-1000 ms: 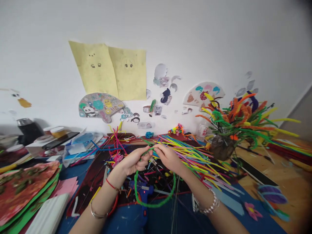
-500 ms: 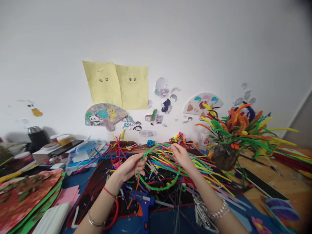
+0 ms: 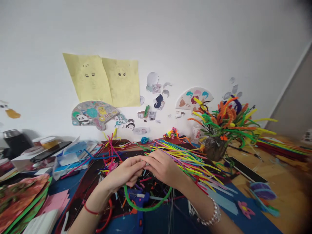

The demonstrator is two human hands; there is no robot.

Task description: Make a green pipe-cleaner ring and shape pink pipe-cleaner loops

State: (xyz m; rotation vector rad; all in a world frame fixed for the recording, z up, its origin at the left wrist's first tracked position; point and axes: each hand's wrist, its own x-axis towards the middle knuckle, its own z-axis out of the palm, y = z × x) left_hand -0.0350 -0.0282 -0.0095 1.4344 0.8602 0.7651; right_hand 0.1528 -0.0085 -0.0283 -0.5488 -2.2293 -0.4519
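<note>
A green pipe cleaner ring point(image 3: 147, 209) hangs below my two hands, its lower curve crossing in front of the glue gun. My left hand point(image 3: 126, 170) pinches the upper part of the ring. Close against it, my right hand point(image 3: 162, 167) is closed over the same stretch, fingertips touching the left ones. The exact grip point is hidden behind the fingers. The blue glue gun point(image 3: 140, 202) lies underneath, showing a small red light. Behind my right hand spreads a pile of loose coloured pipe cleaners point(image 3: 190, 159).
A vase of pipe cleaner flowers point(image 3: 215, 148) stands at right, near a black phone-like slab point(image 3: 246, 170). A pink flower point(image 3: 245, 209) lies at front right. At left are painted paper leaves point(image 3: 21, 198), a dark flask point(image 3: 16, 141) and jars point(image 3: 50, 142).
My hands have come together at the top of the green ring, the right one moving left to meet the left. The ring has moved lower, and the view has shifted right.
</note>
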